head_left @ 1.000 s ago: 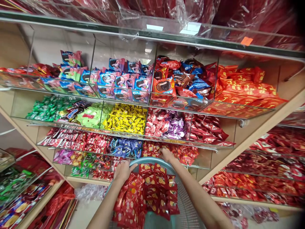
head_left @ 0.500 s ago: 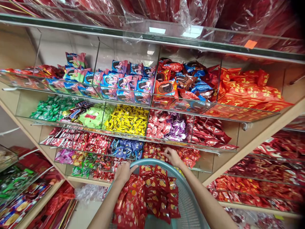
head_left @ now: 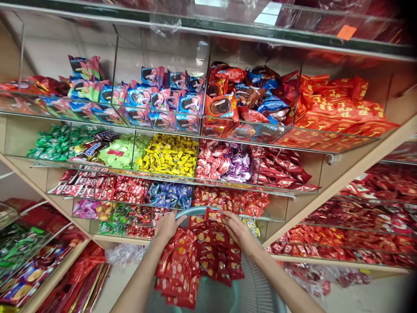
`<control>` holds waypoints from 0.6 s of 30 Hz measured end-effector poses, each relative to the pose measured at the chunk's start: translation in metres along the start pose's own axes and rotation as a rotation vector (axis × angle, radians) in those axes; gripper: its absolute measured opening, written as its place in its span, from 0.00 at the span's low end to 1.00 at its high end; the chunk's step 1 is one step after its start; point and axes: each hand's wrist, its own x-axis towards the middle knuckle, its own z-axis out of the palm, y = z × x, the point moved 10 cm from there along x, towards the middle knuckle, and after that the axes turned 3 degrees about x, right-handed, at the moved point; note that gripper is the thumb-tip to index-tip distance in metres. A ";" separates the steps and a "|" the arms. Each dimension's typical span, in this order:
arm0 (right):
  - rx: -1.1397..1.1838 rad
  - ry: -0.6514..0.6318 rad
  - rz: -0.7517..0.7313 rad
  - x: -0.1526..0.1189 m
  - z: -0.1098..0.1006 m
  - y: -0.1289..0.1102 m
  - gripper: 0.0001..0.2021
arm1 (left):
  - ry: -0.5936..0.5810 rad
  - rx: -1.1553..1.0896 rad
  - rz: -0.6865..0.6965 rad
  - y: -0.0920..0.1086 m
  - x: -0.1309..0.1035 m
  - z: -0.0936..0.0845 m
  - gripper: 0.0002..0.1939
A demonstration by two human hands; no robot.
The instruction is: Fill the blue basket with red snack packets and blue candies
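My left hand [head_left: 167, 226] is closed around the rim of a blue-green plastic basket [head_left: 260, 278], with the thumb over the edge. Inside the basket hang and lie many red candy packets [head_left: 182, 261], some printed with orange slices. My right hand [head_left: 240, 231] is over the far right side of the basket, palm down. Its fingers pinch a red candy packet [head_left: 213, 215] that stands up by the rim above the others. Part of that packet and the fingertips overlap, so the exact grip is partly hidden.
Ahead stands a wooden rack with glass-fronted shelves [head_left: 163, 174], filled with wrapped sweets. Yellow sweets [head_left: 169, 156], blue sweets [head_left: 171, 194] and red packets [head_left: 215, 198] sit in divided bins. Another rack of red sweets [head_left: 345, 243] is on the right, and a plastic bag [head_left: 125, 254] lies low on the left.
My right hand has come down from the lower red-packet bin into the basket with a red packet. My left hand stays on the rim. The view has shifted slightly.
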 end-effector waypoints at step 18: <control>-0.265 0.048 0.140 -0.010 -0.040 0.001 0.09 | -0.013 0.004 -0.002 0.002 0.003 -0.006 0.27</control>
